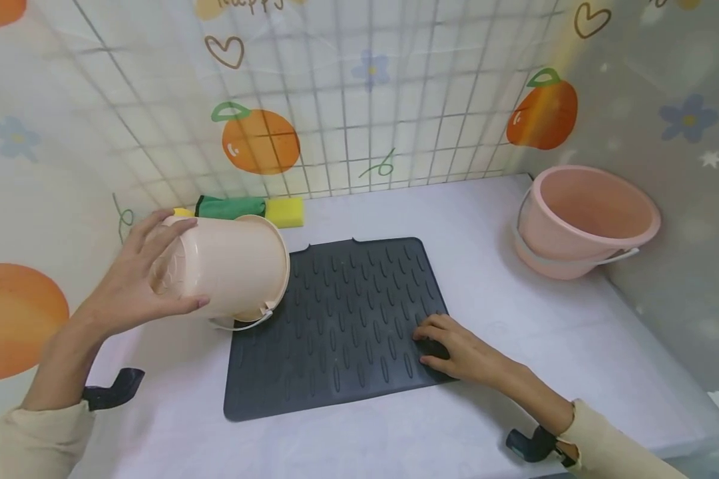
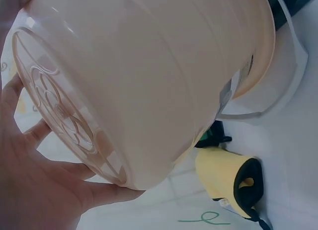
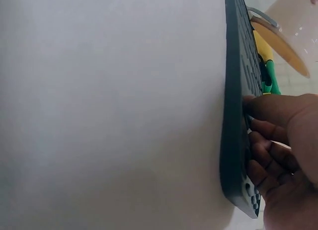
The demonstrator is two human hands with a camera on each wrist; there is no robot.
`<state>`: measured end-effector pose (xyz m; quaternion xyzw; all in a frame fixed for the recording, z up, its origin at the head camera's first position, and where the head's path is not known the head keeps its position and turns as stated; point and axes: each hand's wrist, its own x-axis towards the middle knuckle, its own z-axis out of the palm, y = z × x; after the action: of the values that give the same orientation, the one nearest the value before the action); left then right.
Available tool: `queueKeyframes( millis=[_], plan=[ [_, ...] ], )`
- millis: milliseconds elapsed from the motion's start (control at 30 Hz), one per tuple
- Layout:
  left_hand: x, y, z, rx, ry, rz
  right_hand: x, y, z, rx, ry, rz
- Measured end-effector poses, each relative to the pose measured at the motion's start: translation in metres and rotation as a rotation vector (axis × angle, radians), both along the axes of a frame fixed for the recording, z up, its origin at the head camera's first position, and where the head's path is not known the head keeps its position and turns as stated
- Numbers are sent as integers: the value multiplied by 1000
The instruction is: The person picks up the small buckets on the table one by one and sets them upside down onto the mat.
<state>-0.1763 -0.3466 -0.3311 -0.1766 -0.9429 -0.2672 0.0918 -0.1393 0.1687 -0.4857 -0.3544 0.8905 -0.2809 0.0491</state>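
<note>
My left hand (image 1: pixel 138 286) grips a pale cream bucket (image 1: pixel 228 266) at its base, fingers spread around the bottom edge. The bucket is tipped on its side, its mouth facing right over the left part of a dark grey ridged mat (image 1: pixel 335 319). From its rim hangs a light handle (image 2: pixel 298 66). Over at the mat's lower right corner, my right hand (image 1: pixel 455 349) rests with bent fingers, fingertips touching the mat's top. A dark patch shows under that palm; whether it is a separate thing or shaded mat I cannot tell.
A pink bucket (image 1: pixel 575 226) with a handle stands upright at the back right of the white-covered table. Along the back wall lie a green cloth bundle (image 1: pixel 230 207), a yellow block (image 1: pixel 284 213) and a yellow roll with dark trim (image 2: pixel 223 173). A wire grid (image 1: pixel 341 100) backs the table.
</note>
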Motion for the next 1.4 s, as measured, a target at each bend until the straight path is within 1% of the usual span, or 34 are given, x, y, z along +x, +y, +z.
queueKeyframes(
  millis=[100,233,400,600,833,933,1167,1400],
  plan=[
    [-1,1,1,-17,12,-19,0,0,0,-3,-3,-1],
    [-2,3,4,-33,11,-45,-1,0,1,-11,-6,-1],
    [-4,12,9,-48,-18,-67,-1,1,1,-18,-10,-2],
    [-11,24,12,-108,-42,-73,-1,1,-1,-17,-9,-9],
    [-18,33,11,-173,-40,-73,-1,1,-2,-21,-5,-6],
    [-21,37,11,-181,-44,-85,-1,1,-2,-23,-3,-6],
    [-29,45,12,-197,-77,-118,-1,2,-3,-29,-9,-3],
    [-41,52,13,-221,-96,-143,0,1,-4,-36,-13,-6]
  ],
)
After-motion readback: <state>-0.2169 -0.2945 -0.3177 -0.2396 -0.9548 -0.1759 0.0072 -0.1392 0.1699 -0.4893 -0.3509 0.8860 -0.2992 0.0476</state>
